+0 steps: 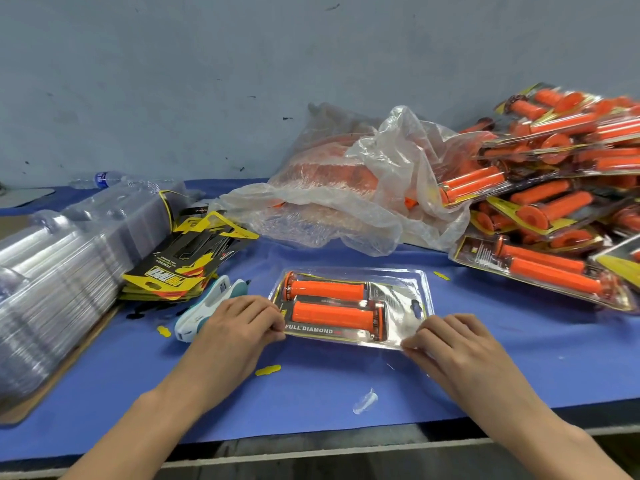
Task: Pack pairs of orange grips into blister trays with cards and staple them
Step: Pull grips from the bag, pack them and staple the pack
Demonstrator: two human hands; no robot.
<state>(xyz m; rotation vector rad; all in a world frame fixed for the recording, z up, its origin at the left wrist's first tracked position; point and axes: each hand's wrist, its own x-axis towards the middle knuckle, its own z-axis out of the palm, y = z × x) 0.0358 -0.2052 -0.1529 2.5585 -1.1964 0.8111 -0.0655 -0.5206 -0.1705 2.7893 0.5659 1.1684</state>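
Lying flat, the clear plastic blister tray of orange ribbed grips is flanked by both hands. Its near corners are pinched by the left hand and the right hand.

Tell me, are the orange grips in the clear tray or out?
In. Both orange grips lie side by side inside the blister tray; the left hand and right hand pinch its near corners.
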